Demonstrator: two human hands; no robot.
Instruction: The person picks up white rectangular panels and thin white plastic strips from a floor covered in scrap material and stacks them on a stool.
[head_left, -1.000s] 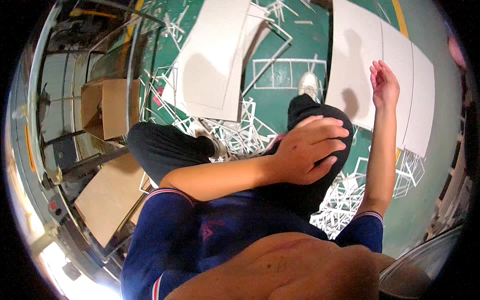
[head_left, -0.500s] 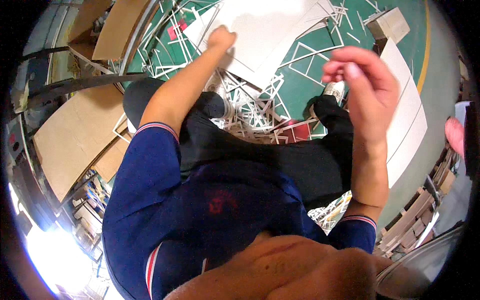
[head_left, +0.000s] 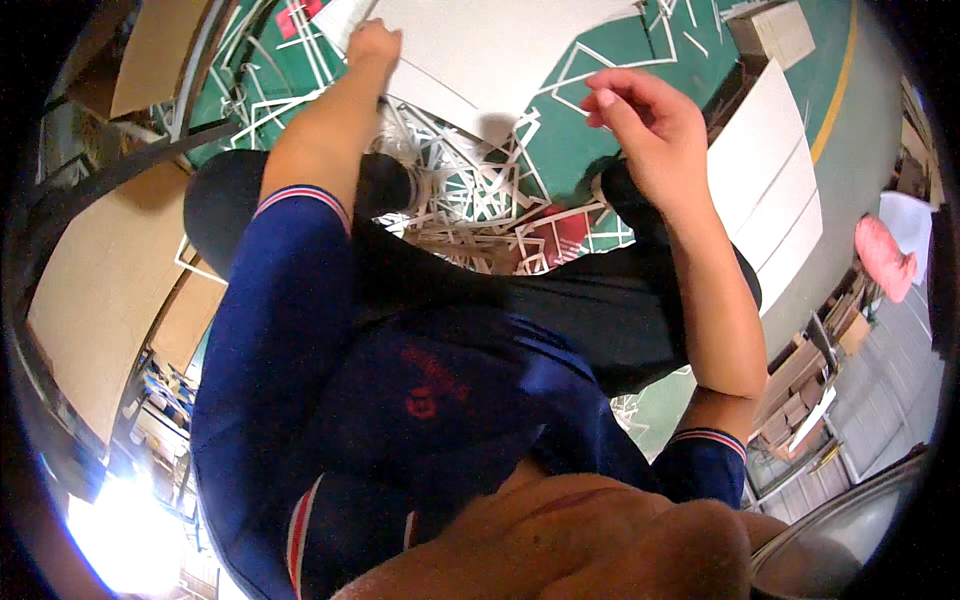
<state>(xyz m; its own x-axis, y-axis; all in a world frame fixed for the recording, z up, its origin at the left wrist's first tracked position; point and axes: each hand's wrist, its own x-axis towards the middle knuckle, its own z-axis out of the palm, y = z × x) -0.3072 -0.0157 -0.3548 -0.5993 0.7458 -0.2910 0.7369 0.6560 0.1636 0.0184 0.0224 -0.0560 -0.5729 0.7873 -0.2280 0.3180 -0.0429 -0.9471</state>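
My left hand (head_left: 372,48) is stretched forward, fingers closed on the left edge of a large white sheet (head_left: 470,55), which has a thin cut line along it. My right hand (head_left: 645,130) is raised above my right leg, fingers loosely curled and apart, holding nothing. Thin white offcut strips (head_left: 470,180) lie tangled on the green floor (head_left: 555,150) between my legs, with a red piece (head_left: 562,238) among them. Another long white sheet (head_left: 770,180) lies to my right.
Cardboard sheets (head_left: 90,290) and a dark metal frame (head_left: 90,170) stand at my left. A pale box (head_left: 770,35) is at the far right, near a yellow floor line (head_left: 838,95). A pink object (head_left: 882,255) and stacked wooden pieces (head_left: 795,380) sit at the right edge.
My left hand has moved from over my right leg out to the white sheet and farther forward-left. My right hand has come inward, away from the right-hand sheet. The view has shifted.
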